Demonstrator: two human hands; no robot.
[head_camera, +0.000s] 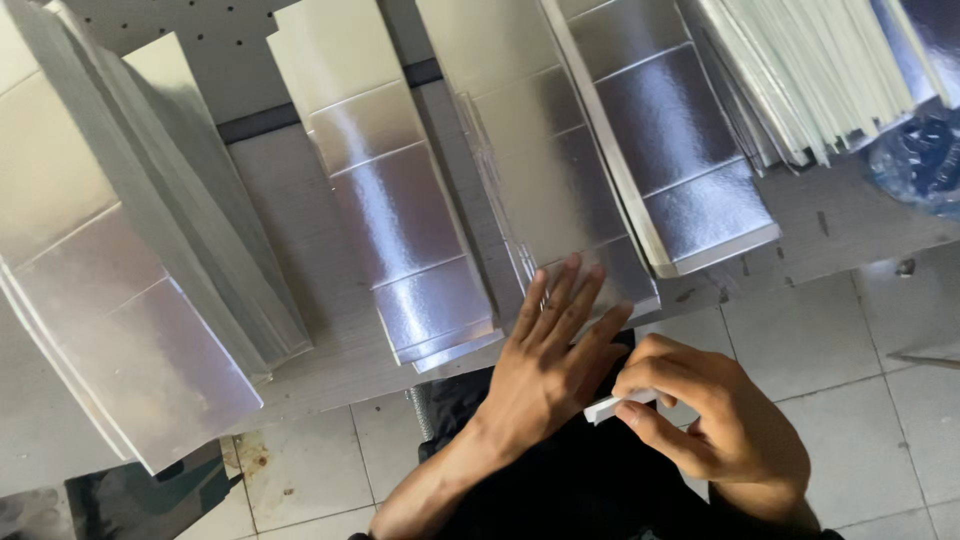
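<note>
Fingers of right hand (715, 420) around one white strip (610, 407), left hand (545, 370) alongside.

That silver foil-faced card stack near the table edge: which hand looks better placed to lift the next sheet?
Probably the left hand: it lies flat, fingers touching the silver foil-faced card stack. The right hand is pinching a small white piece.

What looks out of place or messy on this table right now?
The silver card stacks lie fanned and overhang the table edge. The far-left stack juts furthest over the floor. Nothing looks spilled or torn.
</note>
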